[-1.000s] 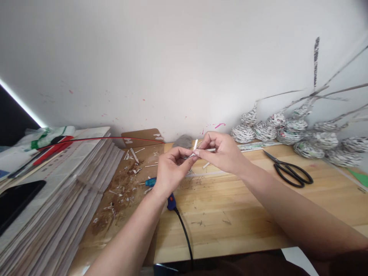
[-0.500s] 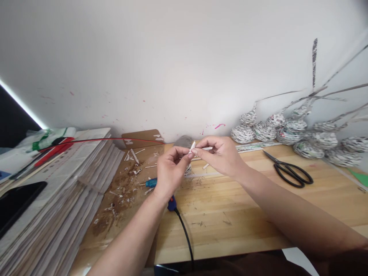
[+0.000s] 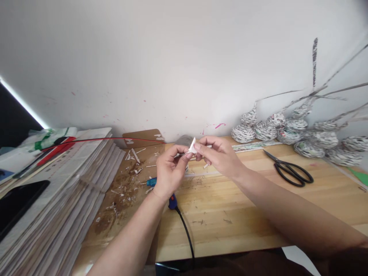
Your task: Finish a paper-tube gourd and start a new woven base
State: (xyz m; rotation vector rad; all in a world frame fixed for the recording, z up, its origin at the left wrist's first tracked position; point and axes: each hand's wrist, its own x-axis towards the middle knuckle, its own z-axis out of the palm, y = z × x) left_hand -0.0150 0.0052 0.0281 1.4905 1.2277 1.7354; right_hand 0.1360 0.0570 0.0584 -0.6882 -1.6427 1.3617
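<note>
Between my hands is a small white strip of rolled paper (image 3: 193, 145), raised above the middle of the table. My left hand (image 3: 171, 168) pinches its lower end between thumb and forefinger. The thumb and fingers of my right hand (image 3: 217, 155) close on the strip from the other side. Behind my left hand lies a blue glue gun (image 3: 151, 181), partly hidden, its dark blue handle (image 3: 173, 202) showing below the wrist. A grey round object (image 3: 185, 140) sits behind my fingers, mostly covered.
Black-handled scissors (image 3: 290, 170) lie on the right of the wooden table (image 3: 230, 214). Woven paper gourd shapes (image 3: 243, 132) line the wall, long strips sticking out. Stacked newspapers (image 3: 86, 184) with a phone (image 3: 23, 207) fill the left. Paper scraps litter the brown board (image 3: 115, 195).
The white strip, earlier a narrow crossed piece, now shows a wider folded face. My right fingers have shifted and curled closer around it. My left hand has barely moved.
</note>
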